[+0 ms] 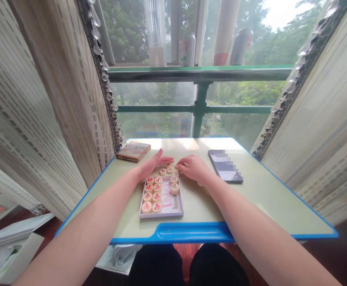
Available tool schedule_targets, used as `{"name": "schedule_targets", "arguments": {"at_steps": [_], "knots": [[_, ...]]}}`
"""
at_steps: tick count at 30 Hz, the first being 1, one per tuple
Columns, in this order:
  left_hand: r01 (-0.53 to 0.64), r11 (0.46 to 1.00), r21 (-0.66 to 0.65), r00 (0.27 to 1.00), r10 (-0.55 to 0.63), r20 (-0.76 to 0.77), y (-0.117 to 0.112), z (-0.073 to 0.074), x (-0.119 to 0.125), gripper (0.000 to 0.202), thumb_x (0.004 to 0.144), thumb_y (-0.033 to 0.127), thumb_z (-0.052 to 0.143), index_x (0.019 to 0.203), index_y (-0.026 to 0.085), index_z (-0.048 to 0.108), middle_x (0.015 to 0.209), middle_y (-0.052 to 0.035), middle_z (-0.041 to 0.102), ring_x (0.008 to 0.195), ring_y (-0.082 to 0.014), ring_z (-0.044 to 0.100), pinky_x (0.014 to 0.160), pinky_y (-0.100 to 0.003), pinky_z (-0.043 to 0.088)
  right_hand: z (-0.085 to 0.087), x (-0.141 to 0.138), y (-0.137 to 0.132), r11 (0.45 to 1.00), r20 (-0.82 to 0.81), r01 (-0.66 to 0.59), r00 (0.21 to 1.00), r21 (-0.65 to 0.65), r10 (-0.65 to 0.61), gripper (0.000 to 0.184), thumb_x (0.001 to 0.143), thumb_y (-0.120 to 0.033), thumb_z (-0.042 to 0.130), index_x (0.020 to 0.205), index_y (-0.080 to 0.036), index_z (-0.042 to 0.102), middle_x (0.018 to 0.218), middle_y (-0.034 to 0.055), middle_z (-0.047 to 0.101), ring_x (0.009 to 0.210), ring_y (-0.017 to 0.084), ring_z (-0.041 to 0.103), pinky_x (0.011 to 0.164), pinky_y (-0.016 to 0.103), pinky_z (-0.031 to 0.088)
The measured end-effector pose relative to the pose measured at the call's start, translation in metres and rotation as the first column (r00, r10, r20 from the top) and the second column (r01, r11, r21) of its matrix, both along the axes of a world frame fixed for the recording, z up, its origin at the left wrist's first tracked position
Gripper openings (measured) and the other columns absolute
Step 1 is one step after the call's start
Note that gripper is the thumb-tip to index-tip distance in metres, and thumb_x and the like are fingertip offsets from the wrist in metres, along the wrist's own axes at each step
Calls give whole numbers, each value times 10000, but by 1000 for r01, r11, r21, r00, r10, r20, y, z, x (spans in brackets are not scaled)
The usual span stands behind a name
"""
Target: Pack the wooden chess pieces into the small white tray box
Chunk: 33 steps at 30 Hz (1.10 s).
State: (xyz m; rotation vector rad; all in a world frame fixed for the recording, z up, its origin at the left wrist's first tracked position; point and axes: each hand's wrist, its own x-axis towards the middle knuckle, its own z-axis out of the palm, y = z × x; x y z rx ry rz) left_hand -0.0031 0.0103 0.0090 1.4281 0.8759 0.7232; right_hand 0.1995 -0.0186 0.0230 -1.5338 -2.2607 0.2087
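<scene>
A shallow white box [173,208] lies near the front of a green desk [263,194]. It holds several round wooden chess pieces [152,192] with red characters. More loose pieces [166,171] lie just beyond the box, between my hands. My left hand [153,163] rests on its edge beside them with fingers stretched out. My right hand [193,167] is curled, its fingertips pinched on one small piece at the group's right side.
A flat orange box [133,151] lies at the desk's far left, a dark phone [225,165] at the right. Cans and cup stacks stand on the window sill [200,69]. Curtains hang on both sides. Papers and a white box sit on the floor at left.
</scene>
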Motion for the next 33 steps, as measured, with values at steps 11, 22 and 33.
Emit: {"name": "schedule_targets", "arguments": {"at_steps": [11,22,33], "knots": [[-46,998,34,999,46,2,-4,9,-2,438,724,465,635,1047,172,680,1184,-106,647,1190,-287,516,1040,-411,329,2,-14,-1,999,60,34,998,0,-34,263,812,-340,561,1013,-238,699,995,57,711,974,242,576,804,326,424],[-158,974,162,984,169,-53,-8,10,3,338,714,441,617,909,187,721,1091,-99,683,1125,-301,551,1007,-436,364,3,-10,4,995,-53,80,996,66,-77,229,786,-275,578,965,-203,701,945,52,722,939,238,587,804,329,441],[-230,788,572,908,385,-164,-20,18,3,414,734,545,604,848,166,728,814,-75,713,768,-223,616,736,-357,478,7,-9,-9,992,-402,-22,913,125,71,89,761,-234,614,834,-184,608,815,39,680,750,158,639,703,281,484]]}}
